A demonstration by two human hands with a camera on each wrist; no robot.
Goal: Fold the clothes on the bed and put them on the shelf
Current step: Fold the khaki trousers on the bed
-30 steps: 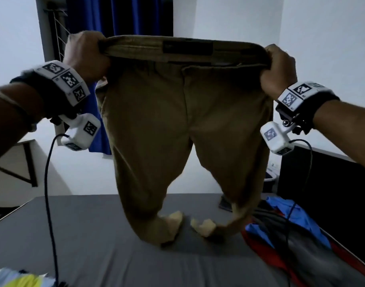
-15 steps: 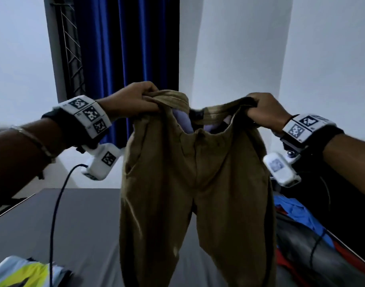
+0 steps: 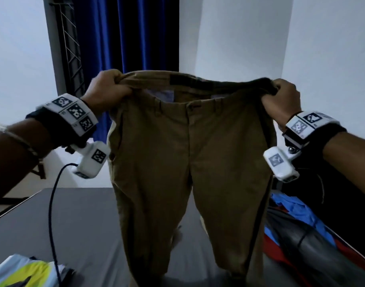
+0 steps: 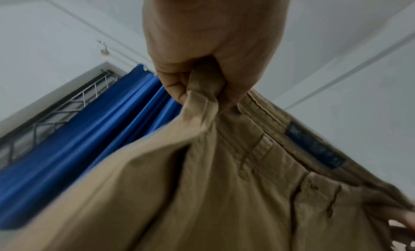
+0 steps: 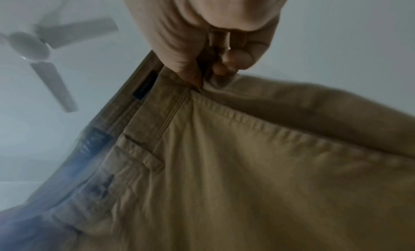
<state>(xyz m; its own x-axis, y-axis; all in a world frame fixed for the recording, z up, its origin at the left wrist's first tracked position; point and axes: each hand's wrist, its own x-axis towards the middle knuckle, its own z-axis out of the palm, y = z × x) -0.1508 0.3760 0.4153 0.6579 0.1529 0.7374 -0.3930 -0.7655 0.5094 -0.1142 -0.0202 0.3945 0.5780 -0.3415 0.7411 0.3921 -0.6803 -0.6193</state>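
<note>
In the head view, at the lower left corner of the frame, a folded white, yellow and blue garment lies on the grey bed, which fills the bottom of the picture. A dark cable hangs from the white camera unit under the left wrist and runs down across that garment.

At middle left, the left hand is raised, its grip clenched on one end of the waistband of a pair of khaki trousers. The left wrist view shows the fingers curled round a bunched fold of that fabric, with a blue curtain and a metal window grille behind, in the upper left of the head view.

The trousers hang in the centre of the frame, front side toward the camera, the waistband stretched almost level between the two hands and sagging slightly in the middle. A dark label shows inside the back of the waistband. The two legs drop straight down; their lower ends run out of the bottom of the frame, so whether they touch the bed cannot be told.

At middle right, the right hand grips the other end of the waistband; the right wrist view shows its fingers wrapped round the cloth, with a ceiling fan in the upper left.

At lower right, a heap of blue, red and dark grey clothes lies on the bed beside the right trouser leg.
</note>
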